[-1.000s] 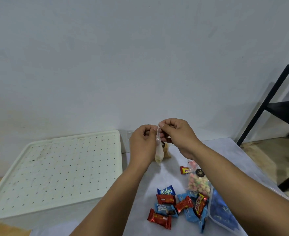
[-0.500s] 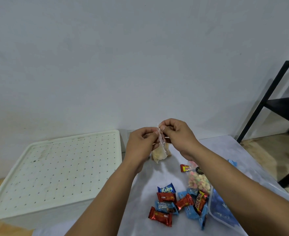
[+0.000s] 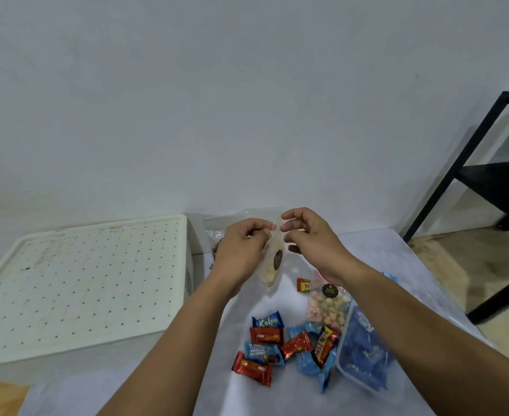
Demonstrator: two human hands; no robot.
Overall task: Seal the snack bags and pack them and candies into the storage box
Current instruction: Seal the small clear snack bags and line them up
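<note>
Presently, head view — entries as seen:

Snack bag in hand: clear snack bag (image 3: 272, 262) with pale pieces and a dark round label, held up above the table (image 3: 376, 253), hanging tilted with its top edge between the two hands.
Left hand: left hand (image 3: 241, 250) has its fingers curled round the bag's upper left edge, pinching it.
Right hand: right hand (image 3: 310, 238) has loosely spread fingers close to the bag's top right corner; whether a fingertip touches the film I cannot tell, and it shows no firm grip.
Second bag: marshmallow bag (image 3: 326, 307) lies on the table against the box, under the right forearm.
Candies: loose wrapped candies (image 3: 280, 343) in red and blue lie scattered on the table, near the person.
Storage box: clear storage box (image 3: 364, 352) at lower right, blue packets already showing through its wall.
Other: white perforated lid (image 3: 79, 283) at left; black shelf frame (image 3: 469, 181) at right.
Progress — judged early to middle: sealing of the held bag looks unfinished or just done; both bags and most candies are not yet packed.
</note>
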